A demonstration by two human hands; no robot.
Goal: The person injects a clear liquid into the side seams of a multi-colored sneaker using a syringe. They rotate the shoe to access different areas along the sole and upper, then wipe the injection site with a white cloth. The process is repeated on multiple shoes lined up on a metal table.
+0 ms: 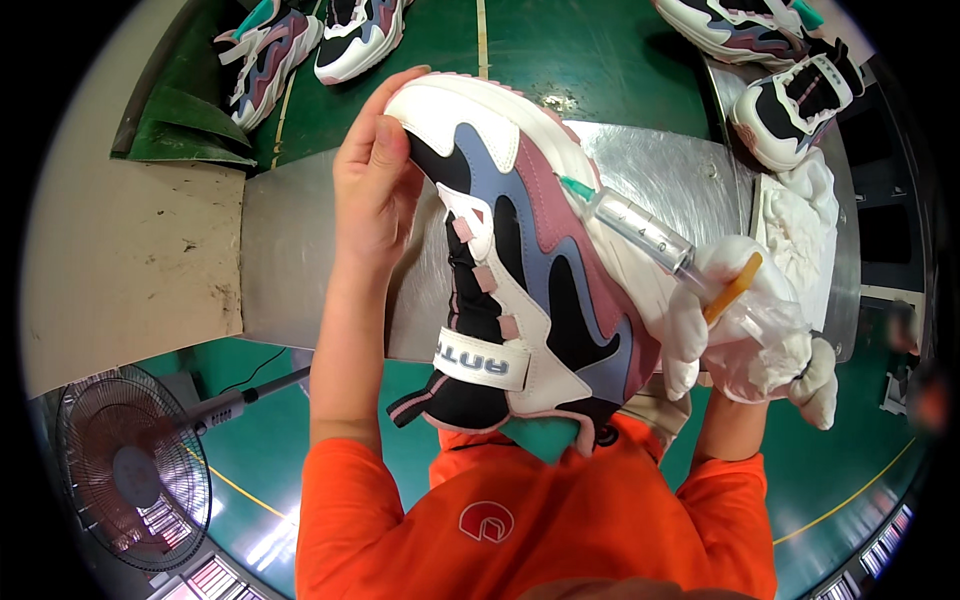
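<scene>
A sneaker (535, 200) with white, mauve, blue and black panels is held up on its side before me, its toe pointing away. My bare left hand (375, 180) is closed around the toe, thumb on the upper. My right hand (750, 325), in a white glove partly covered with clear plastic, grips a clear syringe (640, 228). The syringe's green tip (577, 187) lies at the seam between mauve upper and white sole; whether it touches is unclear. A thin amber stick (735, 287) pokes out between the gloved fingers. Teal material (545, 436) shows in the shoe's opening.
Beneath the shoe lies a metal plate (290, 250) on a green bench (430, 110). More sneakers (365, 40) stand at the back left, others (790, 110) at the back right. White cloth (795, 225) lies at the right. A fan (135, 470) stands at the lower left.
</scene>
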